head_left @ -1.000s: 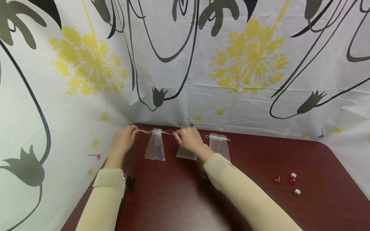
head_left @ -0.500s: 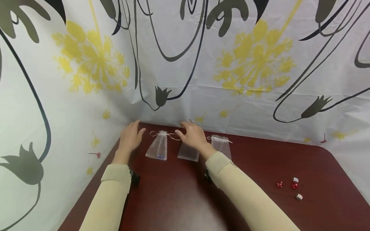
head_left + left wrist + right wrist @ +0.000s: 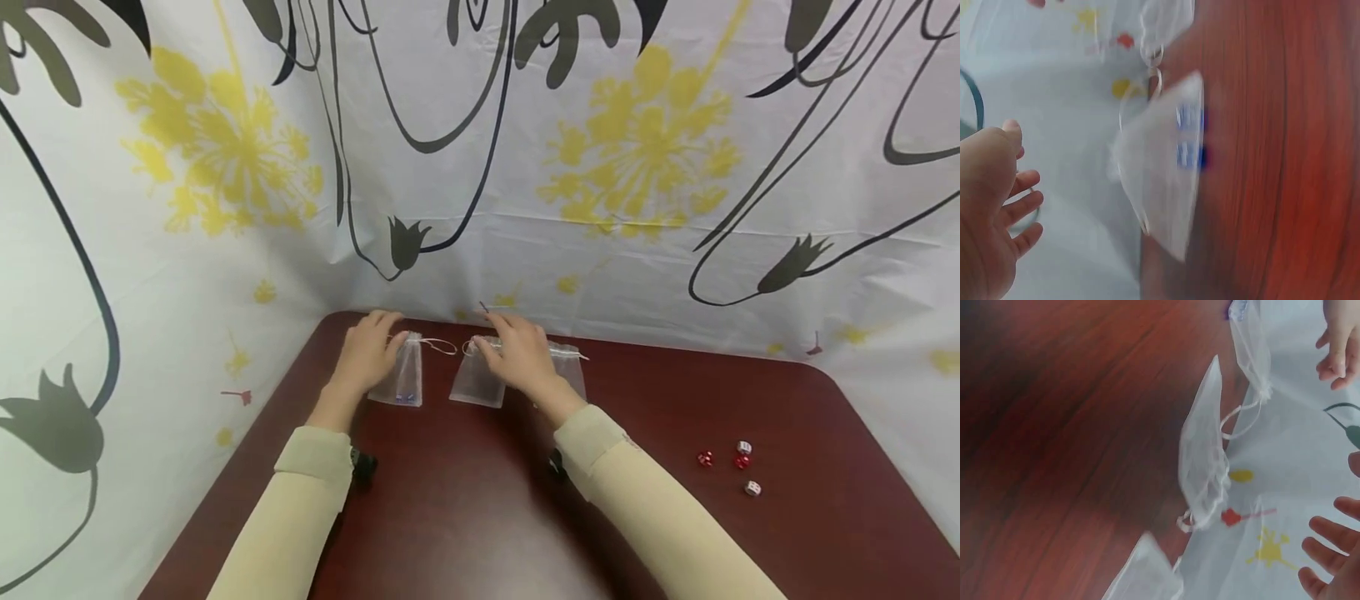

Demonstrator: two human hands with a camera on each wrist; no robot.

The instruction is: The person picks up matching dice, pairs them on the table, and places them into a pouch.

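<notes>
Three sheer white drawstring pouches lie in a row along the far side of the table. The left pouch (image 3: 408,367) is gathered at its neck and has blue dice (image 3: 1189,155) inside at its bottom. My left hand (image 3: 369,350) is over this pouch's left side, fingers spread and holding nothing. Over the upper right of the flat middle pouch (image 3: 476,382) is my right hand (image 3: 522,354), its fingers loosely spread and free. Partly behind that hand shows the right pouch (image 3: 570,371), with its cord across the top.
Red dice (image 3: 706,458) and white dice (image 3: 753,488) lie on the right part of the dark red wooden table (image 3: 465,500). A white flower-printed cloth (image 3: 480,250) hangs at the back and left, meeting the table's far edge.
A second ago both hands pinched the left pouch's cord ends, drawn out sideways. They have let go; the cord lies in loose loops. The left hand moved right, the right hand slightly right.
</notes>
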